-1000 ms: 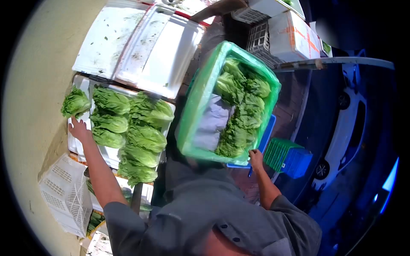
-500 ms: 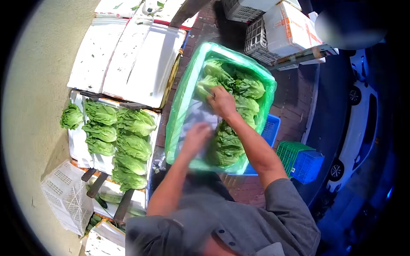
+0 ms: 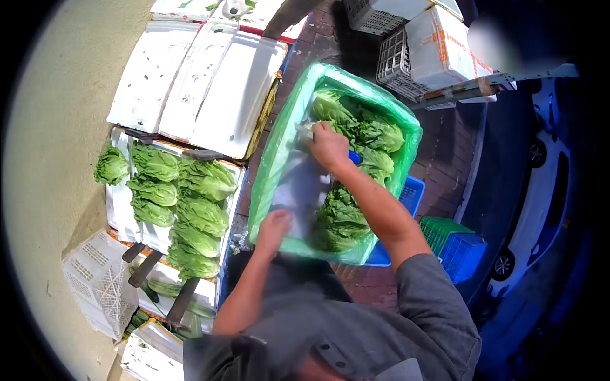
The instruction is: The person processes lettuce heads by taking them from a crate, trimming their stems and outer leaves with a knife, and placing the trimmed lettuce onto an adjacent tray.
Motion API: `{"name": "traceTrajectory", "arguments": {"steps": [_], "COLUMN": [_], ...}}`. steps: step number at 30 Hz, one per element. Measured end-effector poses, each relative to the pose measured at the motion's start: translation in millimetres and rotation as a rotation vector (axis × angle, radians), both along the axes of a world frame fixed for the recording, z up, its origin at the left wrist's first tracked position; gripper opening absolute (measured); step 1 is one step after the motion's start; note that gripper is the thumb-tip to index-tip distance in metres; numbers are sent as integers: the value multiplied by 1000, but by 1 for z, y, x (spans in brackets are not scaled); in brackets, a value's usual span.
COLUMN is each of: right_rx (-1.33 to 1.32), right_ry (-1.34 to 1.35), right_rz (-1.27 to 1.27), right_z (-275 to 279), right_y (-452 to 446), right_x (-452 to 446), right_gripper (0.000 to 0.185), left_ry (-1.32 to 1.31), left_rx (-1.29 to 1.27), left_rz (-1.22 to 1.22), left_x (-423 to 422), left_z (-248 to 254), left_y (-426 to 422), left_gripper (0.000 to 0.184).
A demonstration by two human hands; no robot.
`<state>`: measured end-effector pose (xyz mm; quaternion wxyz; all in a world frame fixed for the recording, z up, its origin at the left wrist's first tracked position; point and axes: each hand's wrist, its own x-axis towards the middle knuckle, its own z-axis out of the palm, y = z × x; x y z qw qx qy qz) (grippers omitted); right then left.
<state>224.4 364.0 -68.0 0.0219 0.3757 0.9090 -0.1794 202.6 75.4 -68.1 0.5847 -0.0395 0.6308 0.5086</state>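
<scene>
A crate lined with green plastic (image 3: 272, 168) stands in front of me, with heads of lettuce (image 3: 376, 133) along its right side and a pale sheet (image 3: 297, 193) at its left. Over the upper part of the sheet, my right hand (image 3: 329, 147) is closed round a knife; its blue handle end (image 3: 354, 157) sticks out by the palm, and a greyish blade points left. My left hand (image 3: 273, 230) is at the sheet's lower left edge, its fingers blurred. More lettuce (image 3: 202, 216) lies in rows on a white tray (image 3: 121, 206) to the left.
White foam boxes (image 3: 219, 95) with leaf scraps lie at the upper left. A white plastic basket (image 3: 98, 279) leans by the wall, near cucumbers (image 3: 166, 289). Green (image 3: 438, 230) and blue (image 3: 462, 255) crates sit at the right; a metal bar (image 3: 457, 92) crosses the upper right.
My left hand has come from the lettuce on the tray to the crate, then down and left along the sheet. My right hand has moved from the crate's near rim to inside it.
</scene>
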Motion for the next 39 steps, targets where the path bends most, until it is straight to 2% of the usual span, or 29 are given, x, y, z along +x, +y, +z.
{"name": "traceTrajectory", "arguments": {"steps": [5, 8, 9, 12, 14, 15, 18, 22, 26, 27, 32, 39], "right_rx": [52, 65, 31, 4, 56, -62, -83, -25, -118, -27, -49, -86], "right_ry": [291, 462, 508, 631, 648, 671, 698, 746, 581, 599, 514, 580], "right_rz": [29, 47, 39, 57, 81, 33, -58, -167, -323, -256, -250, -336], "right_z": [16, 32, 39, 53, 78, 83, 76, 93, 130, 133, 155, 157], "right_y": [-11, -21, -25, -48, -69, -82, -111, -127, -139, -138, -162, -176], "right_x": [37, 66, 76, 109, 127, 138, 168, 187, 222, 229, 250, 273], "right_gripper": [36, 39, 41, 50, 52, 55, 55, 57, 57, 58, 57, 61], "left_ry": [-170, -407, -578, -1095, -1081, -1072, -980, -948, -924, -917, -868, -753], "left_rx": [63, 70, 3, 378, 466, 505, 477, 381, 368, 326, 314, 221], "left_rz": [-15, 37, 95, 205, 376, 462, 484, 420, 407, 459, 432, 329], "left_x": [2, 5, 5, 10, 18, 24, 46, 66, 86, 93, 123, 163], "left_z": [11, 8, 17, 22, 50, 61, 55, 53, 67, 71, 93, 108], "left_y": [31, 55, 70, 89, 106, 112, 121, 119, 114, 116, 111, 99], "left_gripper": [39, 48, 63, 68, 70, 71, 68, 58, 56, 55, 53, 53]}}
